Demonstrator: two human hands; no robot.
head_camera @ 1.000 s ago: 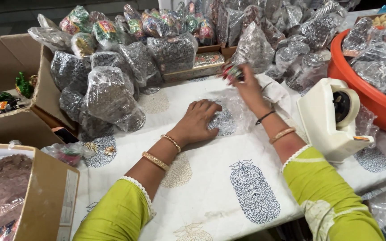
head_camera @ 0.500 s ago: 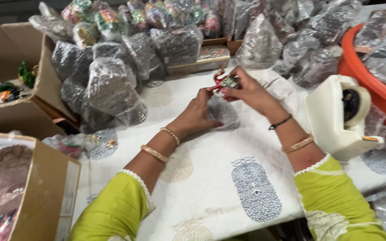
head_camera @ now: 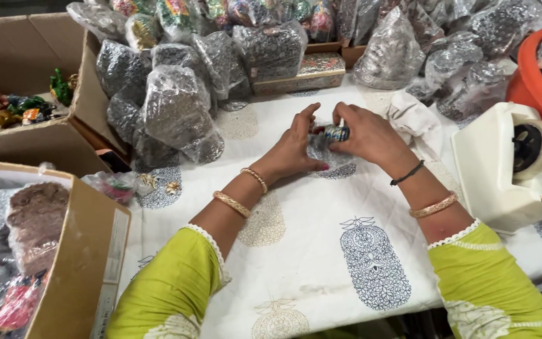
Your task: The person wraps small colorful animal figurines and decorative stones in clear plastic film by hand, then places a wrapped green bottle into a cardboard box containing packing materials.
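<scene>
Clear plastic film (head_camera: 321, 152) lies on the printed white cloth (head_camera: 321, 251), and both hands meet over it, just left of the cream tape dispenser (head_camera: 509, 166). The left hand (head_camera: 293, 147) rests its heel on the cloth with fingers curled up around a small painted trinket (head_camera: 334, 132), blue and multicoloured; the right hand (head_camera: 368, 135) pinches the same trinket from the other side with thumb and fingertips. So both hands are closed on it, and it sits between them just above the film, well left of the dispenser.

Behind the hands, further from the dispenser's near edge, a heap of plastic-wrapped bundles (head_camera: 177, 103) holds dark speckled pieces, and a long painted box (head_camera: 296, 72) lies among them. To the dispenser's right, an orange tub (head_camera: 528, 81) carries more wrapped bundles, though only part of it shows. Far left of the dispenser, an open cardboard box (head_camera: 32, 63) contains small bright figurines (head_camera: 14, 110) in green, red and orange. Nearer the camera on that side, a second cardboard box (head_camera: 79, 263) is packed with bagged goods, a brownish wrapped lump on top and red-patterned pieces lower down. A small loose packet (head_camera: 120, 185) lies on the cloth between the two boxes.
</scene>
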